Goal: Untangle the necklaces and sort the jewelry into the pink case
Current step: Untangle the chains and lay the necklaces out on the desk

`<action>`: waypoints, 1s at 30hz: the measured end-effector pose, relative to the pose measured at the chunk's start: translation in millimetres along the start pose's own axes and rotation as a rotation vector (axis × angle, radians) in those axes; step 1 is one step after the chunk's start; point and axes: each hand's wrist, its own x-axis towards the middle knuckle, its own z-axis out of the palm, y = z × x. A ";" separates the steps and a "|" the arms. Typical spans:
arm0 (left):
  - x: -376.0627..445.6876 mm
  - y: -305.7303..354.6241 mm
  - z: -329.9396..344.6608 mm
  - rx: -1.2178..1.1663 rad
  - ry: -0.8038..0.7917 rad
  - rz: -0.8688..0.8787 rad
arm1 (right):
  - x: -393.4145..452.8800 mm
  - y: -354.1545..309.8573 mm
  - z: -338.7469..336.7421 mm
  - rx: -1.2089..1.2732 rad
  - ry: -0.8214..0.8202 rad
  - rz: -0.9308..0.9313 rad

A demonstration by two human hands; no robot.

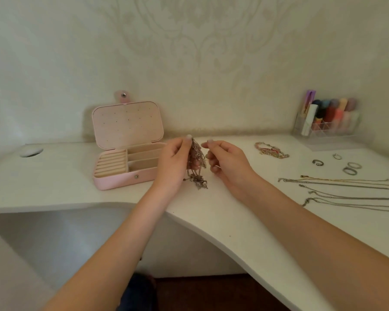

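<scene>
1. The open pink hinged jewelry case [124, 169], lid up and compartments showing bare, sits on the white desk [211, 221], just left of the tangle.
2. The left hand [172, 163] pinches the top of the tangled clump of thin metal chains [197, 162] between thumb and fingertip, other fingers curled behind it.
3. The clump hangs upright, its long axis vertical, its lower end touching the desk.
4. The right hand [228, 161] hovers just right of the tangle with fingers curled; whether it holds a strand I cannot tell. It seems the nearer to pull one free.
5. Further right lie straightened silver and gold chains [346, 189], rings [350, 168] and a beaded bracelet [271, 151].
</scene>
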 end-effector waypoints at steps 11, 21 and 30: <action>3.9 -6.8 -2.9 0.044 0.202 0.097 | -11.1 -18.0 -26.1 -1.055 -0.408 -0.035; -2.0 -7.0 -1.4 0.303 0.235 0.258 | -11.3 -23.2 -34.8 -0.575 -0.314 -0.051; -8.3 -5.0 1.6 0.508 0.078 0.368 | -7.9 -38.1 -35.8 -0.022 -0.184 0.022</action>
